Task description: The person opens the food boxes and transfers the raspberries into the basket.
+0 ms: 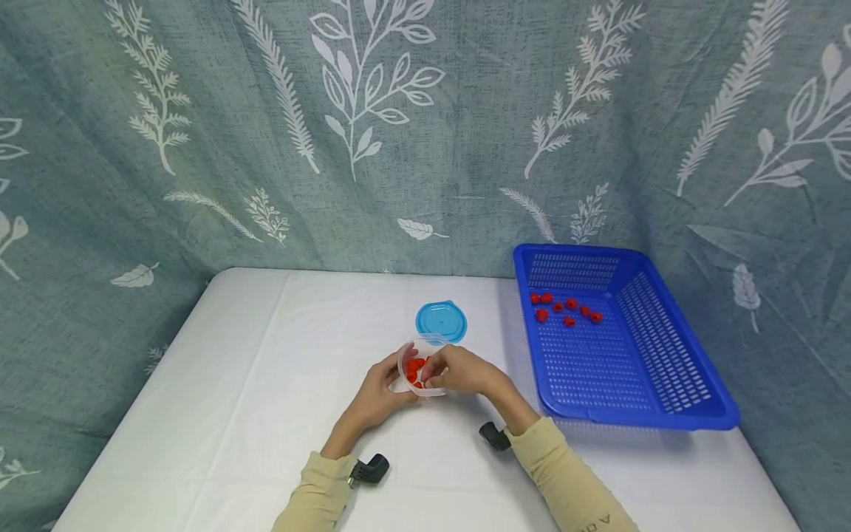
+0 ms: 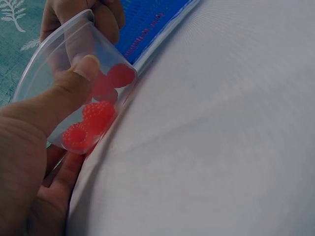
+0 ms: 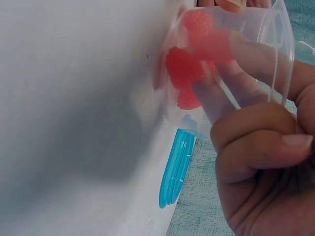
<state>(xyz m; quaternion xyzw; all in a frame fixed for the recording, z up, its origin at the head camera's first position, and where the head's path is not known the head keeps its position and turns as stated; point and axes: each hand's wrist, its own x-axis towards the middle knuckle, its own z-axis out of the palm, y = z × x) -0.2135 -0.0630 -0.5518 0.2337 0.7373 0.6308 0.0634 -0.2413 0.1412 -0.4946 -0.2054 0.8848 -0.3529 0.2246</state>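
My left hand (image 1: 377, 399) grips a clear plastic tub (image 1: 435, 392) from its left side, thumb along the near wall. In the left wrist view the tub stands on the white cloth with red raspberries (image 2: 98, 114) in its bottom. My right hand (image 1: 463, 369) reaches in through the open top. Seen through the wall in the right wrist view, its thumb and finger pinch one raspberry (image 3: 215, 46), and other raspberries (image 3: 183, 65) lie beside the fingertips. Just behind the tub lies a round blue lid (image 1: 442, 321).
A blue slotted basket (image 1: 665, 421) stands on the right of the white-covered table (image 1: 219, 414), with several raspberries (image 1: 571, 304) toward its back left. A green leaf-patterned curtain (image 1: 465, 185) hangs along the table's back edge.
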